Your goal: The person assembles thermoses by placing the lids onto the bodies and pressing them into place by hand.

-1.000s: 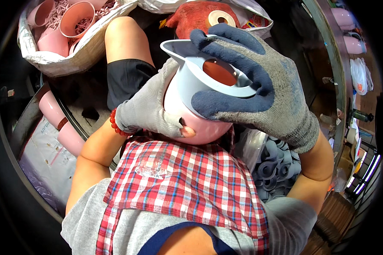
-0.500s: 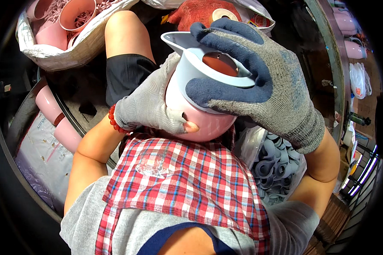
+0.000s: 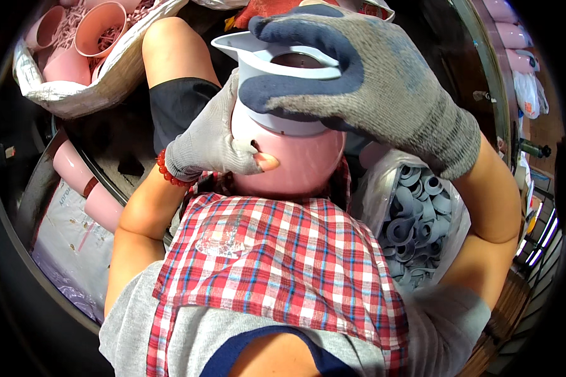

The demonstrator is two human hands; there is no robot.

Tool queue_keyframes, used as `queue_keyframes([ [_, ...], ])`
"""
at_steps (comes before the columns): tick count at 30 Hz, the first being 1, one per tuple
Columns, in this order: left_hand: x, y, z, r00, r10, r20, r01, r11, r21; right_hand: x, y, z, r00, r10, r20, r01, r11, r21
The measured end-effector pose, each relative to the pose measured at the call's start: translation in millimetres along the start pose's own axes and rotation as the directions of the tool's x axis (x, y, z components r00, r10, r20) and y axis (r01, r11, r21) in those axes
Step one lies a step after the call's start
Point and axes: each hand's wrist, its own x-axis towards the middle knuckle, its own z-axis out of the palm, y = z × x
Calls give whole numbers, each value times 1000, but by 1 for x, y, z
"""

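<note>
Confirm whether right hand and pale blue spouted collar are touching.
Touching. The head view shows the right hand clasping the pale blue spouted collar, its thumb lying across the near side with no visible gap.

The rounded jug (image 3: 289, 166) is glossy pink and smooth-sided, held between the left hand (image 3: 210, 141) and right hand (image 3: 383, 81), its mouth uppermost and its lower part toward the wearer's body. A pale blue-grey collar (image 3: 256, 64) sits around its top, with a pointed spout toward the left. The collar's round opening shows a dark reddish inside. Fingers hide part of the collar, so its full fit cannot be told.
</note>
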Motion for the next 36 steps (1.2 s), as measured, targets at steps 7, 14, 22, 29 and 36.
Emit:
queue_keyframes([
  [7,0,-5,2,997,-79,-22,75,985,-157,-1,11,9,986,-163,-37,153,969,-195],
  [14,0,-5,-4,999,-37,25,34,993,111,0,37,32,906,-403,-128,351,885,-305],
  [22,25,4,1,995,-42,-91,27,987,-161,-1,42,37,999,-9,-33,7,997,-78],
  [29,33,-11,0,987,-59,-151,25,976,-218,7,52,42,994,112,1,-111,985,-131],
  [36,49,-9,2,994,-54,-97,37,984,-173,1,75,51,996,65,-67,-72,992,-108],
])
